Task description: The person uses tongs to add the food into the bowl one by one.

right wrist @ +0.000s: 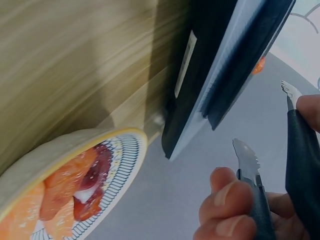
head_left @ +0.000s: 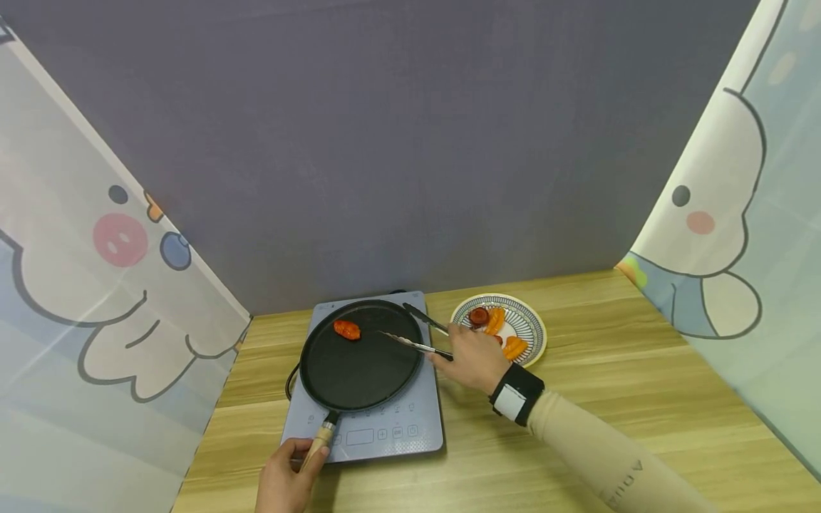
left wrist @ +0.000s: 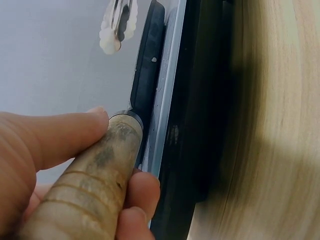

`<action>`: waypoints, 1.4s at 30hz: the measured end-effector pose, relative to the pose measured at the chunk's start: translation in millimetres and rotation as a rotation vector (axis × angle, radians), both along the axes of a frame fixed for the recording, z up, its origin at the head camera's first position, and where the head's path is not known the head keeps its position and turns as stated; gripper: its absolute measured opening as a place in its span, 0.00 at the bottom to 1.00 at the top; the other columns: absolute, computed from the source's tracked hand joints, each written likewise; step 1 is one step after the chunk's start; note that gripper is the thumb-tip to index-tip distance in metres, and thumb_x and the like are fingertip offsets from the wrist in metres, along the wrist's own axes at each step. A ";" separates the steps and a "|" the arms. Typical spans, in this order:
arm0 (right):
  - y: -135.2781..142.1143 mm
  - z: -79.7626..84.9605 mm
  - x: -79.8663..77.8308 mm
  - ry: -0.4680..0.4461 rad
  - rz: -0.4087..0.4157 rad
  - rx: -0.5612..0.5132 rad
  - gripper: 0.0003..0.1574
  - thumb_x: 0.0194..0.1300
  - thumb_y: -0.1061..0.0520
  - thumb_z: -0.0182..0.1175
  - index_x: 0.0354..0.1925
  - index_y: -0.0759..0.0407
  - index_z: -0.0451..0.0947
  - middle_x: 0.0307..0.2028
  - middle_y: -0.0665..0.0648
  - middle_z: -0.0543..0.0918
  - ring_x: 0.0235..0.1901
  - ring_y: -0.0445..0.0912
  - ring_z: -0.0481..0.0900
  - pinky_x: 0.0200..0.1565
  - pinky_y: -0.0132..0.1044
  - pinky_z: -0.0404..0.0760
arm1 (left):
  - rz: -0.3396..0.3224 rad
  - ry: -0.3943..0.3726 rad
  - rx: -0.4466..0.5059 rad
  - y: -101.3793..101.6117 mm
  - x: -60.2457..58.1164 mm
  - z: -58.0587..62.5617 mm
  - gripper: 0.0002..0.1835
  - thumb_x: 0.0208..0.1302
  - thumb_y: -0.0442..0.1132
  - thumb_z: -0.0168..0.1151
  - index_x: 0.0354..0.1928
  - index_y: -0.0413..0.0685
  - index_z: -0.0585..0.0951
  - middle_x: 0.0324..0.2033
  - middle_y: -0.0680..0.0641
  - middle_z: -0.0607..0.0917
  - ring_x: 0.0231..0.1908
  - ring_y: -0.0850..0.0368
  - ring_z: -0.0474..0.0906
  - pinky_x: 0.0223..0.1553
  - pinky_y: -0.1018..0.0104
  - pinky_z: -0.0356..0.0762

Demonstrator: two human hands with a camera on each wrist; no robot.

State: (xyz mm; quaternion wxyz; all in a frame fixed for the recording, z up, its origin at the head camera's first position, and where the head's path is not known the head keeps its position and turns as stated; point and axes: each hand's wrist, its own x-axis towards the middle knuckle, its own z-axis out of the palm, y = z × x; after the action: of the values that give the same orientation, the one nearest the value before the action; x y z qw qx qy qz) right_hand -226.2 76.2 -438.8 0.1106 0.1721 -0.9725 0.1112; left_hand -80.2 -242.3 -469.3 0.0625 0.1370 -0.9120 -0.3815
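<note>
My left hand grips the wooden handle of a round black flat pan, thumb along the top in the left wrist view. A glossy red-orange food piece lies on the pan, up and left of its middle. My right hand holds metal tongs with black grips, their arms spread wide over the pan's right side. Nothing sits between the serrated tips. Beneath and behind the right hand, a patterned plate bears orange pieces and dark red slices.
The pan stands on a pale induction cooker with touch controls along its front. A dark cord shows at the cooker's left side. The wooden table meets a grey backdrop, with cartoon-printed panels at both sides.
</note>
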 end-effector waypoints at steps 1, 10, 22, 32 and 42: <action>1.5 -0.8 0.5 -0.007 -0.006 -0.008 0.41 0.52 0.26 0.50 0.41 0.62 0.72 0.26 0.56 0.77 0.17 0.46 0.70 0.13 0.40 0.68 | 0.002 0.000 0.001 0.0 0.0 -0.1 0.17 0.50 0.48 0.66 0.36 0.42 0.79 0.26 0.48 0.81 0.26 0.59 0.75 0.25 0.62 0.74; 17.1 -8.2 6.8 0.021 0.004 0.002 0.37 0.52 0.29 0.52 0.40 0.60 0.70 0.28 0.55 0.76 0.18 0.45 0.69 0.17 0.39 0.69 | 0.002 -0.003 0.011 -1.4 -0.5 -1.1 0.17 0.51 0.48 0.66 0.35 0.42 0.79 0.26 0.48 0.80 0.25 0.60 0.74 0.25 0.63 0.74; 33.9 -7.2 12.9 -0.041 -0.017 -0.062 0.35 0.53 0.31 0.55 0.42 0.59 0.68 0.21 0.51 0.71 0.15 0.42 0.65 0.12 0.37 0.63 | 0.006 -0.016 0.011 -1.6 -1.1 -1.7 0.17 0.51 0.48 0.66 0.36 0.42 0.79 0.26 0.48 0.80 0.25 0.60 0.74 0.25 0.63 0.74; 54.9 -3.3 8.8 -0.038 -0.062 -0.049 0.43 0.53 0.29 0.53 0.51 0.63 0.66 0.25 0.57 0.76 0.16 0.45 0.67 0.14 0.39 0.66 | 0.005 -0.016 0.012 -1.8 -1.8 -2.7 0.18 0.51 0.49 0.66 0.36 0.42 0.79 0.26 0.48 0.80 0.25 0.60 0.74 0.25 0.63 0.74; 84.5 -2.3 4.0 -0.042 -0.095 -0.040 0.50 0.54 0.27 0.50 0.56 0.66 0.63 0.34 0.65 0.80 0.24 0.52 0.75 0.20 0.46 0.75 | -0.001 -0.017 0.013 -1.0 -2.0 -0.5 0.17 0.51 0.48 0.66 0.35 0.42 0.78 0.26 0.48 0.80 0.25 0.60 0.74 0.25 0.63 0.74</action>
State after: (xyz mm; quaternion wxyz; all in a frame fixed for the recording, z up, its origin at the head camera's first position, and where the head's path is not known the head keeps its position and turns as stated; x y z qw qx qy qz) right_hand -222.2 160.7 -441.1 0.0990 0.1212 -0.9792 0.1290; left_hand -82.2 -243.3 -469.8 0.0537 0.1401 -0.9101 -0.3864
